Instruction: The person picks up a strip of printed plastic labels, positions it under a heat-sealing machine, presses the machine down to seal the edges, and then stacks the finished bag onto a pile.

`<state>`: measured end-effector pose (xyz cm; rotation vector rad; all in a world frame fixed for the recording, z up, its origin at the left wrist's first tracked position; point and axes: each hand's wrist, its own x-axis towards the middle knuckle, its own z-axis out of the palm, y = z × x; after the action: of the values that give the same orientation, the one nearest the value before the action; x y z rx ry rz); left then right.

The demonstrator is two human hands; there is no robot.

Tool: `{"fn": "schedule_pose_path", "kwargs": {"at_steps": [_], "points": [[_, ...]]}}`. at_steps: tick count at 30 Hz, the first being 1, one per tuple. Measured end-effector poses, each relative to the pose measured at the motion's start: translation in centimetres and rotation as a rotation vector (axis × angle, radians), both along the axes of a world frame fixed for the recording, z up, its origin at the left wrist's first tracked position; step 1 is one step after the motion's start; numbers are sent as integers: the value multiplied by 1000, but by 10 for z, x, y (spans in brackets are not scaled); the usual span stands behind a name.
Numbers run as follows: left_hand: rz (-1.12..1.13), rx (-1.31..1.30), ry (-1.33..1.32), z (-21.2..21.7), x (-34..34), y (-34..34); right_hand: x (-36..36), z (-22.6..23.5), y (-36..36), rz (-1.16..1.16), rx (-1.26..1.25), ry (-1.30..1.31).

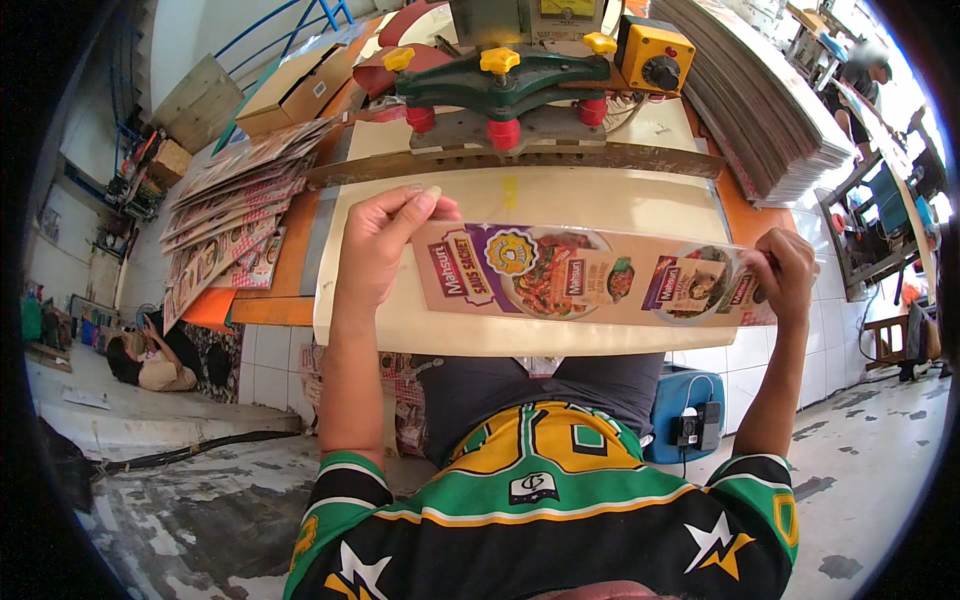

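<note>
A long printed strip (630, 275) in peach, with pictures of food dishes and a purple patch, stretches between my hands, tilted down a little to the right. My left hand (380, 245) is closed at its upper left corner, thumb up and fingers curled. At the other end, my right hand (788, 268) pinches the strip's right edge, partly covering the print there. Beneath the strip lies a cream sheet (400, 325) on the worktable. Just beyond it stands a green press (500, 82) with yellow knobs, red cylinders and a long metal bar (600, 160).
Stacked printed sheets (235, 190) lean over the table's left side, near an open cardboard box (295, 90). A tall pile of flat boards (760, 110) stands at right, beside a yellow control box (655, 55). A blue container (685, 415) sits below. Another person (155, 360) is on the floor at left.
</note>
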<state>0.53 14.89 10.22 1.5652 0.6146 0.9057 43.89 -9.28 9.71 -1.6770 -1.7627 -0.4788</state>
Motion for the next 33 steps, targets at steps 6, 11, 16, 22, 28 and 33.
{"fn": "schedule_pose_path", "kwargs": {"at_steps": [6,11,16,22,28,33], "points": [[295,208,-46,-15,-2,2,-41,10,3,-17,-141,-65],[537,121,-403,-23,-25,14,-86,21,2,57,-147,-208],[574,-21,-683,-41,-59,21,-118,38,-11,96,-139,-269],[451,-308,-1136,-54,-106,40,-126,45,-23,137,-144,-300],[648,-97,-1235,-50,-218,61,-66,44,-50,-25,-168,-238],[652,193,-934,-24,-211,-1,-31,29,-58,-206,-92,-137]]}}
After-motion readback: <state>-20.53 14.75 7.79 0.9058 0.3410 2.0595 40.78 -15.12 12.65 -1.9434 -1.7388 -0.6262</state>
